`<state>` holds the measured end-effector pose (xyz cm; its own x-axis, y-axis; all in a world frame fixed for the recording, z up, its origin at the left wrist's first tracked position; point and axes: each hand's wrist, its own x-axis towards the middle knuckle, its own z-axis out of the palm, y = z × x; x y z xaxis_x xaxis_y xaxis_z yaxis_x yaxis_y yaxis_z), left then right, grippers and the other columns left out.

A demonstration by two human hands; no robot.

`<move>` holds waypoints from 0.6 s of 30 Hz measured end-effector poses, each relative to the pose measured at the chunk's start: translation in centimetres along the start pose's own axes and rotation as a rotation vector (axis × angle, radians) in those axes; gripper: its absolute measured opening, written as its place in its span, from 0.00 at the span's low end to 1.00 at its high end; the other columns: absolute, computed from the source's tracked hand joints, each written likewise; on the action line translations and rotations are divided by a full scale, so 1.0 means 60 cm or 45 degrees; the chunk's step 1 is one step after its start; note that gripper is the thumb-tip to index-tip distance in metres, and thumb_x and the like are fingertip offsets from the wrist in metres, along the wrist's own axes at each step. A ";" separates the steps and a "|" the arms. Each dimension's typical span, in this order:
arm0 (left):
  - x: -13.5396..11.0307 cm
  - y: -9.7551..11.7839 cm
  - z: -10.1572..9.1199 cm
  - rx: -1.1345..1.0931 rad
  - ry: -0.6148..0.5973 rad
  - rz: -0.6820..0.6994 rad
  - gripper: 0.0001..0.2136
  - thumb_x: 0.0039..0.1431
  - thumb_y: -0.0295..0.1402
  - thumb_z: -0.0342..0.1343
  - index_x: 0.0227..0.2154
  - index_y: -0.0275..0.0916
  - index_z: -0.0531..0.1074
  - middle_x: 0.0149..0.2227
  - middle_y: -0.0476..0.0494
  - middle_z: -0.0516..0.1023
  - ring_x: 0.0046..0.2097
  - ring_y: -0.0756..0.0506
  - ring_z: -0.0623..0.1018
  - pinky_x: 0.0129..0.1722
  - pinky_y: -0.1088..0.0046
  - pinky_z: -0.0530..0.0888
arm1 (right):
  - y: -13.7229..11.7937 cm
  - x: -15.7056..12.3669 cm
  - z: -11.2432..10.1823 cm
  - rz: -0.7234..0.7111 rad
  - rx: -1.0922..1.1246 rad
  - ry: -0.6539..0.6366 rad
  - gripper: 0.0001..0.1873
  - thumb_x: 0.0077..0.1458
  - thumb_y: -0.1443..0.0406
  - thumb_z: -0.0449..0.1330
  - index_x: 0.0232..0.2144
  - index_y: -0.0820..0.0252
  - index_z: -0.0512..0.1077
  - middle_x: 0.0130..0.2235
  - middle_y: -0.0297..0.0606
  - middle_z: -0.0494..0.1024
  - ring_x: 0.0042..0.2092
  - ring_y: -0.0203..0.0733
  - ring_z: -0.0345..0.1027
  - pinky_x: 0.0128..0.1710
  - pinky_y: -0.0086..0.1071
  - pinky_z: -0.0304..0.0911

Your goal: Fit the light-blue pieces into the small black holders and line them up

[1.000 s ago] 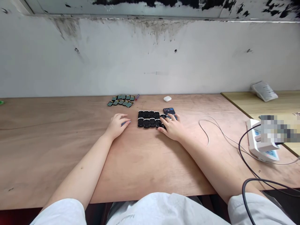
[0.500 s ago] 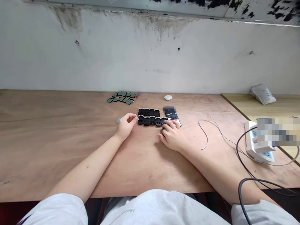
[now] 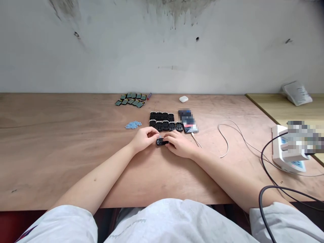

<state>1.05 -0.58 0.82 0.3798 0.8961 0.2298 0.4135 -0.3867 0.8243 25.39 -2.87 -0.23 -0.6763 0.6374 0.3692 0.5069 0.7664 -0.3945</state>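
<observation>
My left hand (image 3: 144, 139) and my right hand (image 3: 178, 143) meet near the middle of the wooden table (image 3: 63, 152). Between their pinched fingertips sits a small black plastic part (image 3: 161, 142), resting on or just above the tabletop. Just beyond the hands, several identical black parts (image 3: 165, 121) lie in two neat rows. A small heap of pale blue pieces (image 3: 133, 125) lies left of those rows, beyond my left hand.
Several green-faced chips (image 3: 131, 100) and a red-tipped tool (image 3: 149, 96) lie near the wall. A phone (image 3: 188, 122) on a white cable (image 3: 225, 141) lies right of the rows, a white earbud case (image 3: 183, 99) behind it. A power strip (image 3: 286, 152) with black cords sits far right.
My right hand left the phone and drew one black part toward me. My left hand moved right from the blue pieces to meet it. The camera tilted down.
</observation>
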 end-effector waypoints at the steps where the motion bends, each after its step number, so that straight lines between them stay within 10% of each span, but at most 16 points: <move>1: -0.001 0.002 0.002 0.054 -0.048 0.030 0.08 0.62 0.39 0.59 0.34 0.41 0.79 0.33 0.46 0.80 0.34 0.46 0.77 0.34 0.69 0.73 | 0.003 -0.001 0.001 0.031 0.041 0.013 0.12 0.63 0.71 0.59 0.48 0.57 0.74 0.52 0.44 0.77 0.51 0.51 0.67 0.54 0.46 0.68; 18: -0.003 0.000 0.001 0.509 -0.203 0.597 0.08 0.66 0.35 0.58 0.38 0.41 0.82 0.40 0.41 0.75 0.42 0.44 0.75 0.44 0.64 0.74 | 0.005 0.002 -0.004 0.100 0.092 0.002 0.16 0.61 0.70 0.64 0.51 0.60 0.70 0.47 0.45 0.77 0.48 0.51 0.70 0.49 0.45 0.68</move>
<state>1.03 -0.77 0.72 0.7015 0.5800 0.4141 0.4383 -0.8093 0.3910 25.56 -2.56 -0.10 -0.6354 0.6954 0.3358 0.5185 0.7064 -0.4818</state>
